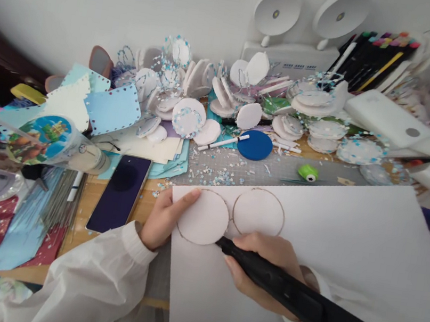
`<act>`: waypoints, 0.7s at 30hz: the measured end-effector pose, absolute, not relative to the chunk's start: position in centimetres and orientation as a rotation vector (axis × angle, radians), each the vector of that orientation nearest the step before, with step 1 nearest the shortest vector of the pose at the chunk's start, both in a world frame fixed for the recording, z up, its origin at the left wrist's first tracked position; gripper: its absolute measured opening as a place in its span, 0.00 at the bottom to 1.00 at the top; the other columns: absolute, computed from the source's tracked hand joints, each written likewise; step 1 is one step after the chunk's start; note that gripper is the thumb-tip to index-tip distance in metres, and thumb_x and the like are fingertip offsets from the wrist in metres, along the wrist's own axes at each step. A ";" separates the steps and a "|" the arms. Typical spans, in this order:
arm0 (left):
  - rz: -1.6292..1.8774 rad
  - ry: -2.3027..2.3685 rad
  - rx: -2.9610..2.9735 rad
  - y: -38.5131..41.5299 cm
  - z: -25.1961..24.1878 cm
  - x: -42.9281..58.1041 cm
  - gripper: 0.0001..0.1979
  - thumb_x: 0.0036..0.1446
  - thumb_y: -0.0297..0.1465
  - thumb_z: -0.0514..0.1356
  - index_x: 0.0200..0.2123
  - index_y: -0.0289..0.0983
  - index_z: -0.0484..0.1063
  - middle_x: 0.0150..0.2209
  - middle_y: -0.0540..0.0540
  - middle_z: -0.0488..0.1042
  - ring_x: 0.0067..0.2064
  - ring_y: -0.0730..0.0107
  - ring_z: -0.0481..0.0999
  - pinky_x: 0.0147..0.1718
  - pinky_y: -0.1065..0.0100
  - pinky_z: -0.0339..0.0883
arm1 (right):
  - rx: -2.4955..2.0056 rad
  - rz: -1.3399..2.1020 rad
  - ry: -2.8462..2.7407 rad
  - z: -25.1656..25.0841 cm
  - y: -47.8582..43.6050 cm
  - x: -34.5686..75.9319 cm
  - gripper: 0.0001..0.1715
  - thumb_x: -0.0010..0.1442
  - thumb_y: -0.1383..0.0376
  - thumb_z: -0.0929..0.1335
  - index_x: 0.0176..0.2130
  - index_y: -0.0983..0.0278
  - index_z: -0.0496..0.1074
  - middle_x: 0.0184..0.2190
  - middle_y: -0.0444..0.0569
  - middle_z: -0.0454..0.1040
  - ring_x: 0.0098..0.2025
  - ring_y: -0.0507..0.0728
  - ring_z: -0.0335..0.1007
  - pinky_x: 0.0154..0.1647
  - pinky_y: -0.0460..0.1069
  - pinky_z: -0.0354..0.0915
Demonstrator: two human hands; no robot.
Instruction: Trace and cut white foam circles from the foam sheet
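Observation:
A large white board (348, 240) lies at a slant in front of me. Near its upper left corner is a white disc (203, 217) with a thin brown line round its edge. To the right a second brown-outlined circle (259, 212) shows on the board. My left hand (164, 215) grips the board's left edge, thumb on top at the disc's upper rim, the other fingers mostly hidden. My right hand (267, 268) is closed round a thick black pen-shaped tool (277, 283). Its tip meets the disc's lower right edge.
Beyond the board are a blue round disc (255, 145), a small green item (308, 172) and piles of white discs (189, 117). A phone (119, 194), a plastic cup (52, 141) and thin sticks (62, 197) lie to the left. Markers (375, 61) and a twin-headed lamp (291, 54) stand behind.

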State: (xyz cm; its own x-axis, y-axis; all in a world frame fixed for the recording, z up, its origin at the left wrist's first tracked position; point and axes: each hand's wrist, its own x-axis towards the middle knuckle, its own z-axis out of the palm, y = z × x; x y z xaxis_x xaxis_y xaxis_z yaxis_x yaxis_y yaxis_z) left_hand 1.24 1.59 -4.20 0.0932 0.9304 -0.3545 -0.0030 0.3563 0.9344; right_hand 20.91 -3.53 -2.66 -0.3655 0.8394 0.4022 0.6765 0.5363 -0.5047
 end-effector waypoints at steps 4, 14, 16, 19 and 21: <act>1.108 1.338 1.660 1.3 -3.2 0.1 0.25 0.56 0.35 0.61 0.56 0.36 0.63 0.53 0.38 0.70 0.55 0.58 0.70 0.54 0.57 0.65 | -1.272 0.736 -1.981 -3.5 -3.5 21.2 0.09 0.54 0.61 0.67 0.26 0.61 0.65 0.17 0.40 0.69 0.16 0.49 0.62 0.19 0.44 0.55; 0.409 1.158 2.718 -1.6 -3.1 -1.0 0.23 0.58 0.36 0.60 0.53 0.30 0.64 0.55 0.32 0.68 0.57 0.50 0.67 0.54 0.51 0.68 | -1.198 1.167 -1.659 -4.1 -2.7 21.4 0.06 0.56 0.63 0.67 0.30 0.62 0.66 0.23 0.41 0.69 0.24 0.49 0.63 0.25 0.45 0.60; 0.406 1.163 2.838 -1.3 -3.7 -0.8 0.20 0.60 0.37 0.58 0.51 0.28 0.66 0.52 0.31 0.71 0.54 0.51 0.71 0.51 0.53 0.71 | -1.164 1.196 -1.616 -4.2 -2.8 21.4 0.06 0.57 0.63 0.67 0.32 0.62 0.65 0.24 0.41 0.70 0.23 0.49 0.63 0.26 0.45 0.61; 0.368 1.086 3.055 -1.1 -4.1 -0.5 0.18 0.62 0.35 0.56 0.50 0.27 0.67 0.49 0.31 0.74 0.52 0.51 0.74 0.46 0.55 0.74 | -1.143 1.185 -1.578 -4.2 -2.8 21.4 0.06 0.57 0.63 0.68 0.31 0.61 0.65 0.23 0.41 0.70 0.22 0.49 0.62 0.25 0.46 0.60; 0.339 1.023 3.175 -1.3 -4.3 -0.5 0.17 0.64 0.32 0.53 0.52 0.27 0.66 0.50 0.31 0.74 0.53 0.50 0.74 0.45 0.56 0.75 | -1.136 1.142 -1.543 -4.3 -2.8 21.4 0.06 0.57 0.63 0.68 0.31 0.61 0.65 0.22 0.41 0.69 0.21 0.49 0.63 0.24 0.46 0.60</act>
State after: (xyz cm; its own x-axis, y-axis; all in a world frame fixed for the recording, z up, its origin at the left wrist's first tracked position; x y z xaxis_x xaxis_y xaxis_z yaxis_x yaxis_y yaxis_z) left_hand -0.47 -1.32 -4.27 0.7957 0.5503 0.2532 0.5927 -0.7936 -0.1377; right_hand 21.39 -2.84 -4.29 -0.1950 0.9727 0.1261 0.1635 0.1590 -0.9736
